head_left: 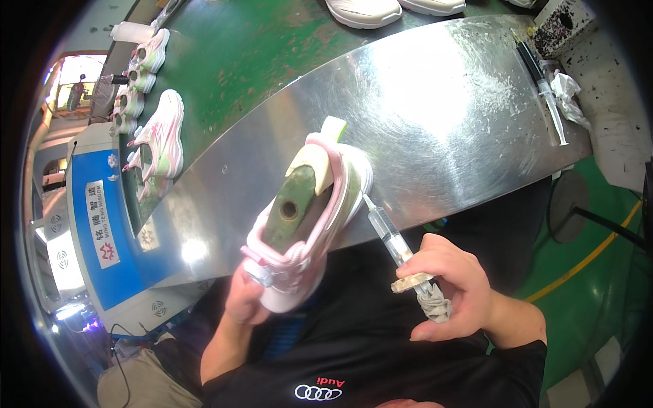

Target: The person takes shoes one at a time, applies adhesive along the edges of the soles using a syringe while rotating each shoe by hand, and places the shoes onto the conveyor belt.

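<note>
Bright scene, white glare on metal table [422, 136] — fisheye-bent edges, black corners

Shoe [329, 212]: white/pink upper, pale tab at top end, green holed insert [272, 228] inside
Shoe pose: centre-left of frame, tilted, opening toward camera, tab end up-right
Syringe [389, 231]: clear barrel, yellowed flange, wrapped plunger end
Syringe pose: right of centre, tip up-left near sole, contact unclear

Shoe [333, 216] over the table's [272, 139] near edge, syringe [388, 230] just right; second syringe [544, 88] lying far right, more shoes [166, 136] away left!
</note>
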Demonstrator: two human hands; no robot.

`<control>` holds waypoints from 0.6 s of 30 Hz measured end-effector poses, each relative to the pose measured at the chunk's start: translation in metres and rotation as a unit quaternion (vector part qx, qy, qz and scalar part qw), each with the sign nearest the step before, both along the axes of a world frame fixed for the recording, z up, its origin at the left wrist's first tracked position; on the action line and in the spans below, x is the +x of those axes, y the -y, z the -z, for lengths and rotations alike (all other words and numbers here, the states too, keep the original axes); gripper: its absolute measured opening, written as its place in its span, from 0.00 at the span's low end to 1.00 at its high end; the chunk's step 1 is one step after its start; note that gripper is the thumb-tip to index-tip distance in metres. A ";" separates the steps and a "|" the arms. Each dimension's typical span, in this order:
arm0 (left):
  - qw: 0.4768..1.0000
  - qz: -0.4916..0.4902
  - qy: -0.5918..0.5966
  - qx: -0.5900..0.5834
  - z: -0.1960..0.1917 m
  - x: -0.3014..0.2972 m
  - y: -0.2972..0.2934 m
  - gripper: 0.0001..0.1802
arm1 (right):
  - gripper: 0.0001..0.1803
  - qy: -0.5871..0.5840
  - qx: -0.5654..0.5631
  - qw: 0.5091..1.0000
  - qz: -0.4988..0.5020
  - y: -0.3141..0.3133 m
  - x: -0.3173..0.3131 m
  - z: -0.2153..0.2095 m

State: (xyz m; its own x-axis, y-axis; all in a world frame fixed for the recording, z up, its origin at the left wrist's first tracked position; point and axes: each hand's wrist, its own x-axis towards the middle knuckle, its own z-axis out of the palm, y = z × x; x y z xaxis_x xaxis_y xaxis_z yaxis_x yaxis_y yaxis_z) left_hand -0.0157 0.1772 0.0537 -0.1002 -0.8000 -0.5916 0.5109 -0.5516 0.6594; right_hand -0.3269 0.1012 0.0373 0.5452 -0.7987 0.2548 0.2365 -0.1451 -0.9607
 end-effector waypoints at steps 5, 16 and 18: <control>0.995 0.020 -0.102 0.011 0.004 -0.032 -0.004 0.48 | 0.31 -0.011 0.019 1.000 -0.011 -0.003 0.000 -0.016; 0.944 0.061 -0.324 0.027 0.031 -0.066 -0.002 0.46 | 0.30 -0.108 0.038 0.989 -0.095 -0.010 -0.016 -0.068; 0.948 0.095 -0.303 0.028 0.034 -0.074 0.004 0.41 | 0.30 -0.128 0.037 0.987 -0.094 -0.015 -0.022 -0.077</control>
